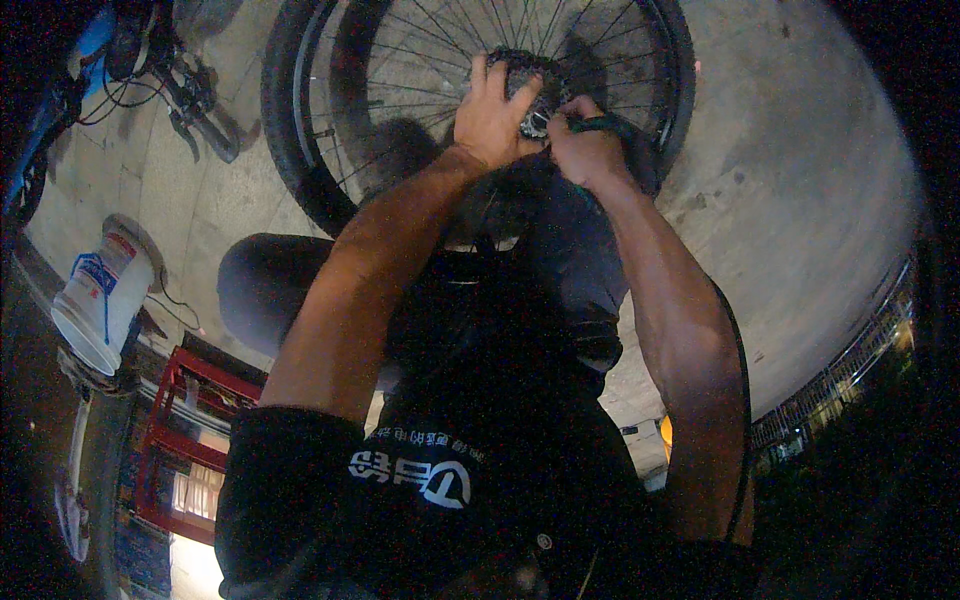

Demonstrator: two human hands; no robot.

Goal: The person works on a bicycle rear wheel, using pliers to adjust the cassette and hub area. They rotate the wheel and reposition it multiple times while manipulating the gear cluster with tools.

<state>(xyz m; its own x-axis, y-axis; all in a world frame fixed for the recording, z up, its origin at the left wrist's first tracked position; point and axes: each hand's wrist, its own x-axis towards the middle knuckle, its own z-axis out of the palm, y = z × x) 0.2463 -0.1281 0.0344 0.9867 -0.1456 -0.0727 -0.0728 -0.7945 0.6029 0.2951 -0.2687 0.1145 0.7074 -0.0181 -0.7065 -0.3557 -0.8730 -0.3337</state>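
A spoked bicycle wheel (287,120) with a black tyre is in front of my bent legs. At its middle sits a dark toothed sprocket cluster (522,68) with a bright metal centre. My left hand (490,118) curls over the left side of this cluster, its fingers bent around the edge and its thumb low by the centre. Close to that bright centre, my right hand (585,150) is closed around a slim tool with a dark green handle (598,124). The palm hides most of the tool, so its exact kind does not show.
At the upper left is a blue bicycle frame (95,35) with cables and a dark handlebar part (200,115). A white bucket (105,310) lies left of me, near a red metal rack (165,440). Railings (840,380) edge the far right.
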